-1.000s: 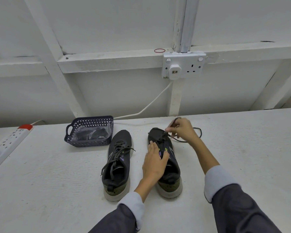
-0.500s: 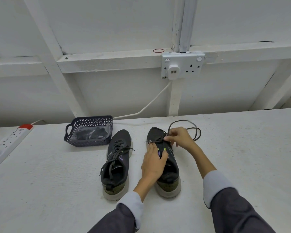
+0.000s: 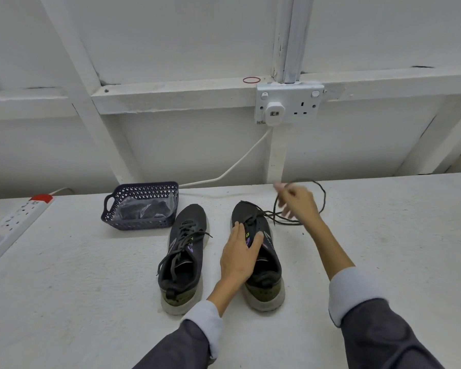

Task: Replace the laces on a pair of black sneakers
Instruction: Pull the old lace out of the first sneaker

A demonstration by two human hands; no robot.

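Two black sneakers stand side by side on the white table, toes pointing away from me. The left sneaker (image 3: pixel 184 251) still has its dark lace threaded. My left hand (image 3: pixel 239 253) presses flat on the tongue of the right sneaker (image 3: pixel 261 265), holding it down. My right hand (image 3: pixel 297 202), blurred by motion, is raised to the right of the toe and pinches the old black lace (image 3: pixel 285 219). The lace runs from the shoe's front eyelets and loops behind my hand on the table.
A dark perforated basket (image 3: pixel 141 206) holding a clear plastic bag with dark contents sits left of the sneakers. A white power strip (image 3: pixel 16 222) lies along the table's left edge. A wall socket (image 3: pixel 289 103) with a plugged-in cable is behind.
My right hand has moved from the shoe's front eyelets up and to the right, drawing more lace out. My left hand stays on the right sneaker.
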